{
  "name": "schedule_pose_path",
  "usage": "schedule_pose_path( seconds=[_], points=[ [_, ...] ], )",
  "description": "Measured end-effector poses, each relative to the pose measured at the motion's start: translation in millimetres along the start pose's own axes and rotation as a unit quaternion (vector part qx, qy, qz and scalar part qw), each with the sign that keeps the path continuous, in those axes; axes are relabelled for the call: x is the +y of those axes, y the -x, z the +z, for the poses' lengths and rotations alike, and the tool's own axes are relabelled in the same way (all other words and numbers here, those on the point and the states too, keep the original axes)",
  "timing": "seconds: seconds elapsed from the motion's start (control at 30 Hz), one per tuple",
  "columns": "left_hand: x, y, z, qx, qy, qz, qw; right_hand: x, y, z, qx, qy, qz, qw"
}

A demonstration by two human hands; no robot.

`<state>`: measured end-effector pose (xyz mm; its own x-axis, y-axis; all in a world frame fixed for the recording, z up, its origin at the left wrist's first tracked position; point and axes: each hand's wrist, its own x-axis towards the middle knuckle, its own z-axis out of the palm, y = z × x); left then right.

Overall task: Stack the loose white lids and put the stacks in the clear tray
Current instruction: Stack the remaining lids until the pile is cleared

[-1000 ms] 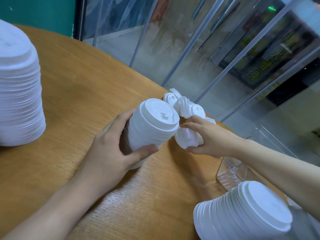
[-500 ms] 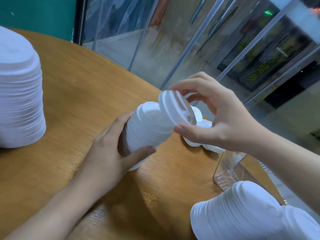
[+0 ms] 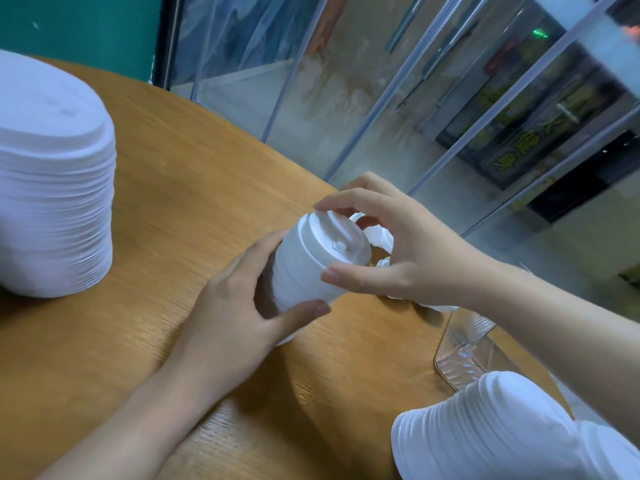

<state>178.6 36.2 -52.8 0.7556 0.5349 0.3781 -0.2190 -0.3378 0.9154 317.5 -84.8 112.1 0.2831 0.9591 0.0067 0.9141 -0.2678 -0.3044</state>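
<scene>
Left hand point(image 3: 225, 317) wrapped around small lid stack point(image 3: 304, 275), fingers point(image 3: 256, 251) curled on far side, thumb on near side; stack tilted, base down on counter point(image 3: 194, 188). Right hand point(image 3: 412, 258) pinching top lid point(image 3: 334, 237) at rim between index fingertip and thumb, lid seated on stack end, spout side up. Loose lids point(image 3: 382, 239) just behind right-hand fingers, partly hidden by palm. Clear tray point(image 3: 464, 348) right of and nearer than right-hand fingers, under right forearm, at counter edge; inside not readable. Second lid stack point(image 3: 491, 427) lying on its side well below right hand, near bottom right corner. Tall large-lid stack point(image 3: 52, 188) upright well left of left-hand fingers.
</scene>
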Motion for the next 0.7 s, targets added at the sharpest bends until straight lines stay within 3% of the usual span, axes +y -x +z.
schedule_pose_path(
  seconds=[0.2, 0.33, 0.5, 0.7],
  points=[
    [0, -1, -1, -0.008, -0.012, 0.001, 1.000, -4, 11, -3, -0.013, -0.054, 0.060, 0.997],
    [-1, -2, -1, -0.011, 0.001, -0.009, 1.000, -13, 32, -4, 0.073, -0.163, 0.133, 0.975],
    [-7, 4, -8, -0.035, -0.035, -0.028, 0.998, -36, 51, 18, 0.152, -0.298, 0.272, 0.902],
    [-10, 18, -20, -0.050, -0.073, -0.036, 0.995, -66, 40, 57, 0.146, -0.470, 0.357, 0.794]
  ],
)
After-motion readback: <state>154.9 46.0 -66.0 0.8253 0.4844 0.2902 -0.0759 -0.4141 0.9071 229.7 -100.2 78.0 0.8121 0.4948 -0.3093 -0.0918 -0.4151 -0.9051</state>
